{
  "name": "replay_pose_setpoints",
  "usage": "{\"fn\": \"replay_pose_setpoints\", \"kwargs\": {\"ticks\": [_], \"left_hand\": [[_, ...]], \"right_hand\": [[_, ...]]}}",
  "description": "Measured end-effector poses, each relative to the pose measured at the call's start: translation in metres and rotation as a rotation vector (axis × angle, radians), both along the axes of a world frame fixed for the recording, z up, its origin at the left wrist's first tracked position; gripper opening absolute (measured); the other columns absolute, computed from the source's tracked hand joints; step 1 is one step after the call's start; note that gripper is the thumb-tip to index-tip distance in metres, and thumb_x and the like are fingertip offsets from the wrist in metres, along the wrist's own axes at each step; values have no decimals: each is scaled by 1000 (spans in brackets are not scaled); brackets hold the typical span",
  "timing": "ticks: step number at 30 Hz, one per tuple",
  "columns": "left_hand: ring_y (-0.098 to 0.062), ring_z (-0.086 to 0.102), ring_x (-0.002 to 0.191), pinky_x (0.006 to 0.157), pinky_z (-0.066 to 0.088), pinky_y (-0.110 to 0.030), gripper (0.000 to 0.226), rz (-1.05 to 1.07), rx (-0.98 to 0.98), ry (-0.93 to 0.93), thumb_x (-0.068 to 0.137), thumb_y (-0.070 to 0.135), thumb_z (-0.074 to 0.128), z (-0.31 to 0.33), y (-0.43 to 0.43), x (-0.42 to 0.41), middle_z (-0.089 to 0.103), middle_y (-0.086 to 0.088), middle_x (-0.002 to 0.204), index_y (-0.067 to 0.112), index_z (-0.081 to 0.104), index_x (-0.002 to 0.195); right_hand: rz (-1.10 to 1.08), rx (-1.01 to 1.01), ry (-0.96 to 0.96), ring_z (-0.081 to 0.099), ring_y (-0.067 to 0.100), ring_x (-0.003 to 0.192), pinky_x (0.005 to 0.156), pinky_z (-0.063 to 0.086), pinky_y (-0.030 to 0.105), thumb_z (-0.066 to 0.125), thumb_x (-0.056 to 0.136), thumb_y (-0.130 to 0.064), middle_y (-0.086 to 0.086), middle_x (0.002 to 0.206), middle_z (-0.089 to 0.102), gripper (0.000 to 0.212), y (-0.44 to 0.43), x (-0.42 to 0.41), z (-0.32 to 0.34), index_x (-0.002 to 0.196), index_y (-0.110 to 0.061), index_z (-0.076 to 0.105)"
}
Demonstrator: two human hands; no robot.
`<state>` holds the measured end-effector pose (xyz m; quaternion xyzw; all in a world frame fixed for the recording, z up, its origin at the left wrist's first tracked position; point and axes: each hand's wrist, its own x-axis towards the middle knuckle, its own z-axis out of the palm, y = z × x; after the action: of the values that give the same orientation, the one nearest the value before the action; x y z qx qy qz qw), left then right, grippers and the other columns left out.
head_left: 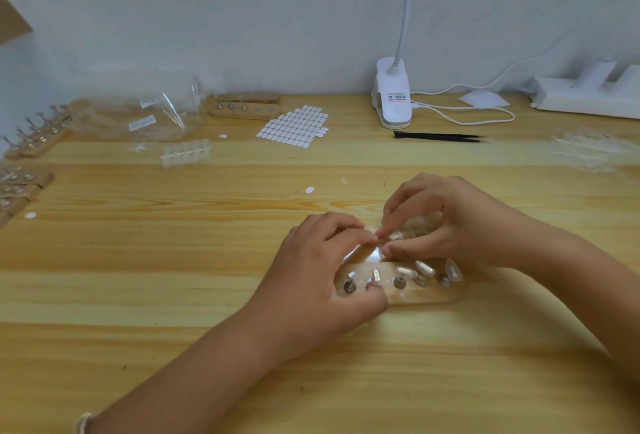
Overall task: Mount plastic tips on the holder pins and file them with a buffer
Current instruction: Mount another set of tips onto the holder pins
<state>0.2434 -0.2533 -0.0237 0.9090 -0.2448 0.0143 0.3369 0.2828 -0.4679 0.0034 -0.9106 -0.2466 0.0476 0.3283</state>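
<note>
Well, my left hand (322, 260) is curled over the left end of the wooden holder (426, 296), which lies flat on the table (173, 295). My thumb presses the holder's near edge and my fingers arch over its far side, so I grip it. My right hand (446, 218) sits just beyond the holder, with forefinger and thumb pinching a small clear tip (393, 236). My two forefingers touch at that spot. Something clear and crinkled lies under my right palm, but I cannot tell what it is.

Between my hands a row of pins (349, 286) stands on the holder. The two nearest my left thumb look bare, and the three below my right hand wear pale mounted tips (424, 267).

The table is pale, streaky pine running up to a plain whitish wall (242, 17). Well beyond my right fingers lie black tweezers (436, 136) and a white clip lamp (393, 101) with its cord. A power strip (588, 94) sits far off to the right.

Beyond my left fingers are a sheet of white stickers (298, 125), a second holder (242, 111), clear bags (149, 118) and a strip of tips (185, 154). More holders (34, 142) line the far left edge. One loose sticker (309, 190) lies just past my left knuckles.
</note>
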Motion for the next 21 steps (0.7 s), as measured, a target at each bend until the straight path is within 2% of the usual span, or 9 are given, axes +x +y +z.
{"fn": "replay_pose_setpoints", "kwargs": {"ticks": [3,10,16,21], "left_hand": [[1,40,123,109,29,-26,49,1,1,6,71,44,61,0,-1,0,50,23,122,32,66,118],[0,42,121,106,31,-24,49,2,21,-33,73,48,54,-1,-1,-2,52,19,121,29,67,117],[-5,47,119,103,38,-30,52,-10,51,-65,75,48,47,1,-1,-4,55,14,120,25,67,118],[-12,51,119,101,41,-31,48,13,126,-111,77,40,56,3,-4,-8,61,7,122,20,69,119]], "right_hand": [[-7,16,-5,58,6,101,85,44,20,83,78,-33,-18,91,70,6,0,1,-2,81,-28,83],[-51,49,-64,57,5,98,86,44,25,82,80,-25,-14,87,69,6,6,-2,-8,76,-26,77],[-23,91,-41,59,10,104,95,46,34,86,76,-24,-11,90,72,10,2,0,-5,83,-28,79],[-46,83,17,60,13,104,94,48,45,86,76,-23,-9,90,72,15,2,-1,-4,76,-30,73]]}}
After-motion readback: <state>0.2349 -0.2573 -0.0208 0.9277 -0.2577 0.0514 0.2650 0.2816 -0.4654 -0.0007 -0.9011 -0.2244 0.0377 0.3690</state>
